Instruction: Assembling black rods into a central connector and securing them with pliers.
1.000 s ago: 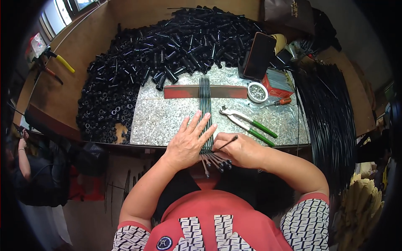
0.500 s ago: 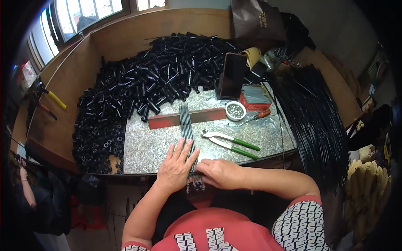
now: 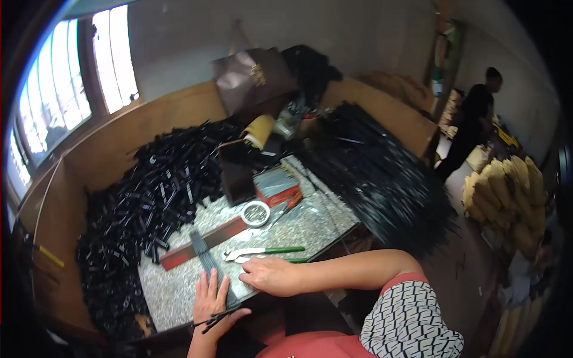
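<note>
A row of thin dark rods (image 3: 206, 256) lies side by side across a long red-and-dark bar (image 3: 228, 233). My left hand (image 3: 209, 301) rests flat on the rods' near part, its fingers stretched out; their dark near ends show by the wrist at the worktop's edge. My right hand (image 3: 271, 276) is closed, fingers curled, just right of the rods and over the near side of green-handled pincers (image 3: 280, 250). It partly covers their lower arm. Whether it touches the pincers, or pinches something small, I cannot tell.
Black tubular parts (image 3: 161, 185) are heaped left and behind the speckled board (image 3: 173, 298). A white bowl (image 3: 255, 213) of small metal pieces, a red box (image 3: 279, 186), an orange-handled screwdriver (image 3: 292, 201) and an upright phone (image 3: 236, 173) stand behind. Long black rods (image 3: 376, 179) lie right; a person (image 3: 471, 125) stands beyond.
The view has swung right, bringing a person into sight. My right hand has left the rods' near ends and is over beside the pincers. My left hand stays on the rods.
</note>
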The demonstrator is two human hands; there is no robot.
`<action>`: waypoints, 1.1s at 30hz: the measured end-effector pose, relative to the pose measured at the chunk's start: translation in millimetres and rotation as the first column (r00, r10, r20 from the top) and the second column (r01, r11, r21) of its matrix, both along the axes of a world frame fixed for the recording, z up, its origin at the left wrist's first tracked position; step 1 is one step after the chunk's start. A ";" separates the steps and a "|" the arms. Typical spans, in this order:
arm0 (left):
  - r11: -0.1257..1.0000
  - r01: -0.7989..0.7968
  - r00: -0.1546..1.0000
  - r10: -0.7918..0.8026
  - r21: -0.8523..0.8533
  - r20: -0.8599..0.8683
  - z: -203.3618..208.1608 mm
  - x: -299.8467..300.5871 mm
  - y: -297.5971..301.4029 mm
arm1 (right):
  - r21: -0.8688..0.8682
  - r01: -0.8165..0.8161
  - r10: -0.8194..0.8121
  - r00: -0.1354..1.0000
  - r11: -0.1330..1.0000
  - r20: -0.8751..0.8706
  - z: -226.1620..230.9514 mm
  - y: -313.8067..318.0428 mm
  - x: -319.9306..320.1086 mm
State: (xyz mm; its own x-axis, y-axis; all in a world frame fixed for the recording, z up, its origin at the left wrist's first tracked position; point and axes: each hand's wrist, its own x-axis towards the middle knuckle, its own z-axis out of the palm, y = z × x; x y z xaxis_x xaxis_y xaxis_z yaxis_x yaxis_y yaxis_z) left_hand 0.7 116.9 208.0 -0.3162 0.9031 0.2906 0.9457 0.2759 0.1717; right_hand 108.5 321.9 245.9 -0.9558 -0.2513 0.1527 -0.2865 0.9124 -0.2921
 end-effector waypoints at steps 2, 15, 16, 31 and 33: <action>1.000 -0.002 1.000 0.002 0.027 -0.006 -11.4 -3.0 -1.9 | 0.259 0.146 -0.105 0.980 0.955 -0.166 -8.4 14.8 5.7; 1.000 0.025 0.997 -0.025 0.006 -0.074 -7.3 3.7 6.9 | 0.247 0.294 -0.298 0.954 0.923 -0.021 -21.2 88.1 26.2; 1.000 0.008 0.999 -0.009 -0.020 -0.035 -13.1 0.3 3.5 | 0.269 0.334 -0.341 0.940 0.903 -0.021 -28.8 98.2 21.9; 0.997 -0.048 0.999 0.048 -0.056 0.005 -6.1 6.2 2.4 | 0.270 0.574 -0.571 0.815 0.773 -0.100 30.3 196.8 -80.5; 0.997 -0.052 0.999 0.051 -0.060 -0.002 -6.2 6.5 2.0 | 0.308 0.628 -0.643 0.763 0.714 -0.065 28.5 199.4 -89.7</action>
State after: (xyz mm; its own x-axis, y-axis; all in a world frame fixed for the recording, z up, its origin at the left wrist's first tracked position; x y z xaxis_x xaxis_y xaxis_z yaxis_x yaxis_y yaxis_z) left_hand 7.1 118.8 201.8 -0.3626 0.9013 0.2368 0.9301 0.3340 0.1530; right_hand 18.9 521.3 274.4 -0.9103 0.3931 0.1295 0.3990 0.9167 0.0223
